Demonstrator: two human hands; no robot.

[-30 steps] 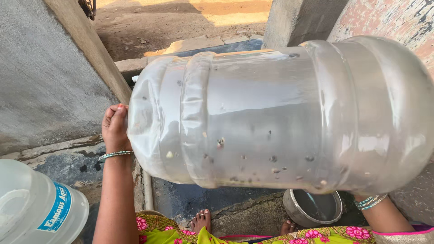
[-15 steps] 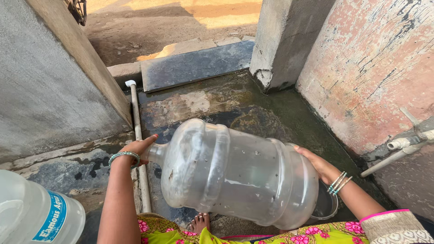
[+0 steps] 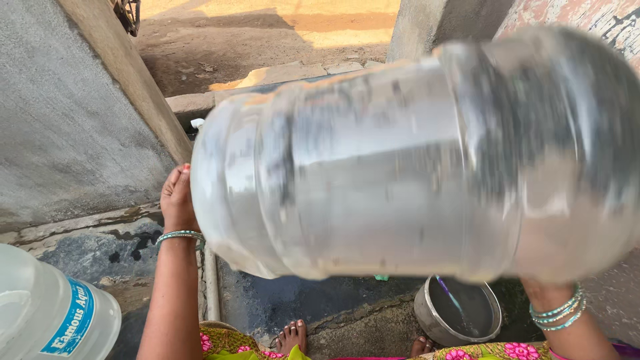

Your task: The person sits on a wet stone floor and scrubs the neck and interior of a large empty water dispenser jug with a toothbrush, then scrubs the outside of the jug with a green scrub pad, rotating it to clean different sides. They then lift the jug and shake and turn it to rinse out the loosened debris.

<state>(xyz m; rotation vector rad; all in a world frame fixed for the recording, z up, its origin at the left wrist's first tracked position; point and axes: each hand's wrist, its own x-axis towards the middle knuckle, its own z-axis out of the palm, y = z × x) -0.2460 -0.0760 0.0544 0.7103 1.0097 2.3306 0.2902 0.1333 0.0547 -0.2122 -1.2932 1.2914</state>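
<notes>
Head view looks down on a big clear plastic jug (image 3: pixel 413 167) held on its side, high and close to the camera, blurred and filling most of the frame. Its narrow neck end points left and its wide base points right. Left hand (image 3: pixel 177 200) presses flat against the neck end, fingers up and together, touching the plastic; a green bangle sits on that wrist. Right hand is hidden behind the base, so I cannot tell how its fingers lie; only the wrist (image 3: pixel 557 310) with several green bangles shows under the jug. Below the jug, a small round metal pot (image 3: pixel 459 312) stands on the wet stone floor (image 3: pixel 313 303), with bare toes (image 3: pixel 292 333) just beside it to the left. A thin white pipe (image 3: pixel 211 280) runs along the floor near the left forearm. At the lower left corner stands a 2nd jug (image 3: pixel 47 313), whitish with a blue label, well apart from the held one.
</notes>
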